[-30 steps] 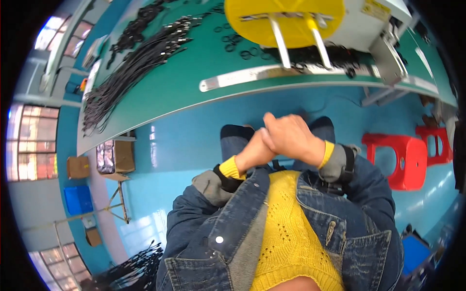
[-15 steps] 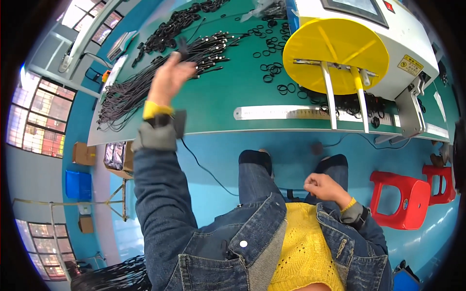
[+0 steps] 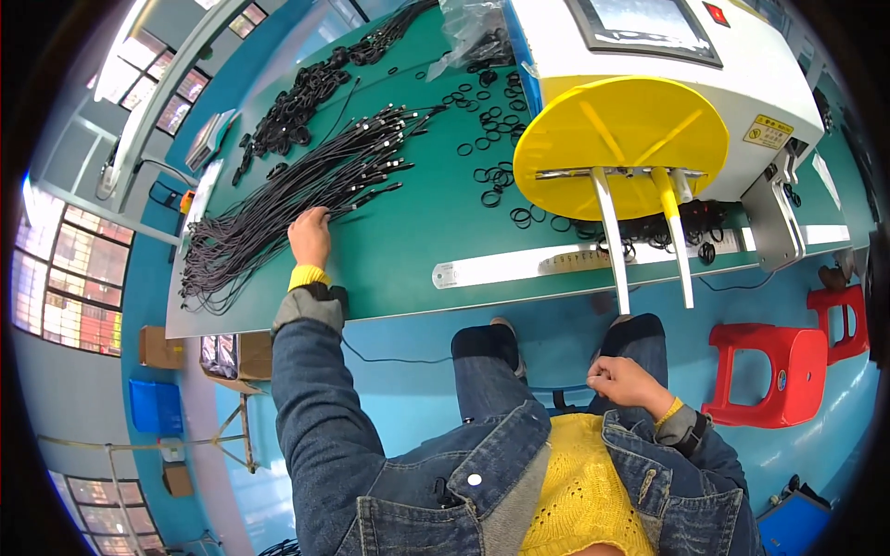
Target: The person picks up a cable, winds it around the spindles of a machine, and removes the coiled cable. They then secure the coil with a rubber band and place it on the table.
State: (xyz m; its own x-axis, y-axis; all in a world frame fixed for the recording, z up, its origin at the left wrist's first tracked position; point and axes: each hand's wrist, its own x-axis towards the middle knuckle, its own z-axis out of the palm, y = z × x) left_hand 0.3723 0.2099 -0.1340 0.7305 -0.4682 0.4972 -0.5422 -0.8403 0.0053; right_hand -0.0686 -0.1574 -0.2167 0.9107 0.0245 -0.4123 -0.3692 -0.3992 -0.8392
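On the green table lies a bundle of thin black cables (image 3: 278,199), their plug ends pointing right and away from me. My left hand (image 3: 311,238) is at the near edge of the bundle. Its fingers are curled and pinch a black cable (image 3: 345,209) whose plug end lies on the table to the right; the hand partly hides the grip. Over my right thigh, below the table edge, my right hand (image 3: 626,382) rests closed, with nothing visible in it.
Coiled black cables (image 3: 297,107) lie behind the bundle. Black rings (image 3: 496,120) are scattered before a white machine with a yellow disc (image 3: 621,139) on two rods, which reach over the front edge. A steel ruler (image 3: 505,271) lies there. Red stools (image 3: 774,371) stand at right.
My left hand has come down and nearer, from above the bundle to its near edge; the dark item held up earlier no longer shows. My right hand stays closed. The view has shifted slightly.
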